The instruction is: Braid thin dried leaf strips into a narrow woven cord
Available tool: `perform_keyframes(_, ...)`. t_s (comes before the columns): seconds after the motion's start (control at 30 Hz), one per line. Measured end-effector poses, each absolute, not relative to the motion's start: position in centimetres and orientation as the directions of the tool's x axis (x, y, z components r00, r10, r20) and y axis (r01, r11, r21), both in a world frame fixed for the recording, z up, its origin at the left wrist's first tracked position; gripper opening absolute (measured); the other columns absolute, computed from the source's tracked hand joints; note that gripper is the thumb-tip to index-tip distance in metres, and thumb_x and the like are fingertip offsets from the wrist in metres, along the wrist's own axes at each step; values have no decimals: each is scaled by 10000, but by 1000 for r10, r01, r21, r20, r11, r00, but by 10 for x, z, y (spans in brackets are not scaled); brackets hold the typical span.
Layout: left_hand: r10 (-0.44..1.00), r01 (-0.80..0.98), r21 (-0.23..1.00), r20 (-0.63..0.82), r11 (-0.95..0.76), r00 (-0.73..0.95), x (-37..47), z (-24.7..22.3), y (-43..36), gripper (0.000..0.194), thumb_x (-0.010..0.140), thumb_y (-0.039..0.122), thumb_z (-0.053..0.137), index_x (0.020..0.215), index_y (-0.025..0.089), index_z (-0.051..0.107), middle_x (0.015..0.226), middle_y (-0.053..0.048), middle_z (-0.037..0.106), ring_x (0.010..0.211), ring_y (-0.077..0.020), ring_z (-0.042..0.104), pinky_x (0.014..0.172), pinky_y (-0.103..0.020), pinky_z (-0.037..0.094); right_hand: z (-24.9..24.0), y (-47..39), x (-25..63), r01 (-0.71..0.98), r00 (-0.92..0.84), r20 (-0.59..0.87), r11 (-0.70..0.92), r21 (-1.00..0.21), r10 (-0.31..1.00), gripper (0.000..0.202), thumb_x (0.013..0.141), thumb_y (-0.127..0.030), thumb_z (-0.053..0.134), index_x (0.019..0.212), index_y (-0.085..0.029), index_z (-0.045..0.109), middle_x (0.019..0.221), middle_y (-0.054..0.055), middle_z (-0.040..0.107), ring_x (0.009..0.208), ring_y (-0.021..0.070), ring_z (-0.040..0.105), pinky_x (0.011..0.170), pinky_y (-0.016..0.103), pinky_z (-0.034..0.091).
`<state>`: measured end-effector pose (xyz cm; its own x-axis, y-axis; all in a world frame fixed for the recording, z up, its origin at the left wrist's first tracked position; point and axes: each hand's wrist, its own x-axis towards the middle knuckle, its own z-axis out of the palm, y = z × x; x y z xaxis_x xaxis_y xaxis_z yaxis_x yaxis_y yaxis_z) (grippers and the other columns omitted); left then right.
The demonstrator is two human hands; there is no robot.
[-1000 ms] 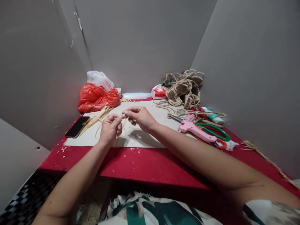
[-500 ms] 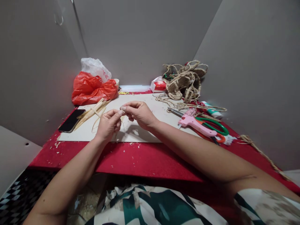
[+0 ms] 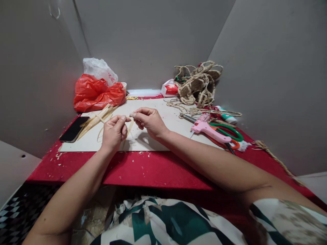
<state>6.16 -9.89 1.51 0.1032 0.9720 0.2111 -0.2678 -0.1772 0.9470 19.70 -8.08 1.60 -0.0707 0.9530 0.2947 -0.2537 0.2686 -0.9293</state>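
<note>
Over the pale board, my left hand is closed in a pinch, thumb against the forefinger. Facing it, my right hand pinches with thumb and forefinger, the tips close to those of the left. A thin, pale dried husk strip runs between the fingertips and hangs below them; much of it is hidden by the fingers. Just left of my left hand lies a bundle of dried husk strips, partly over a black phone.
At the right lie a pink glue gun, green-handled scissors and a heap of braided rope. Behind stand a red plastic bag, a tissue pack and clear sticks. Scraps dot the red cloth.
My fingertips have drawn slightly apart, and more of the husk strip shows between and below them. The whole view has shifted a little; the things on the table stay put.
</note>
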Motion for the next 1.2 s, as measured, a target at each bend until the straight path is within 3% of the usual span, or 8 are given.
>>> perform_keyframes(0.27, 960, -215, 962, 210, -169, 187, 62, 12, -101, 275, 752, 419, 683, 748, 154, 613, 367, 83, 419, 288, -39, 278, 320, -175, 189, 21, -85, 195, -347, -83, 195, 155, -925, 977, 77, 686, -208, 630, 667, -155, 577, 475, -60, 488, 384, 46, 363, 355, 181, 262)
perform_keyframes(0.7, 975, -241, 951, 213, -193, 58, 63, 10, -97, 264, 729, 397, 692, 737, 189, 531, 317, 108, 400, 246, -46, 248, 299, -173, 199, 22, -85, 205, -293, -288, 113, 25, -956, 951, 94, 672, -195, 616, 651, -133, 548, 467, -72, 452, 351, 33, 365, 329, 163, 224)
perform_keyframes(1.0, 970, -198, 971, 169, -134, 173, 65, 11, -100, 313, 699, 407, 722, 758, 198, 497, 302, 124, 365, 236, -42, 226, 291, -161, 146, 23, -81, 209, -183, -194, 262, 228, -956, 945, 79, 699, -173, 651, 670, -129, 591, 466, -60, 496, 351, 33, 377, 310, 161, 270)
perform_keyframes(1.2, 981, -245, 960, 166, -137, 103, 65, 11, -98, 265, 725, 348, 683, 761, 211, 459, 306, 130, 370, 244, -45, 221, 298, -155, 183, 22, -79, 211, -169, -268, 213, 172, -971, 940, 91, 706, -140, 643, 647, -124, 575, 465, -55, 509, 347, 33, 404, 302, 152, 267)
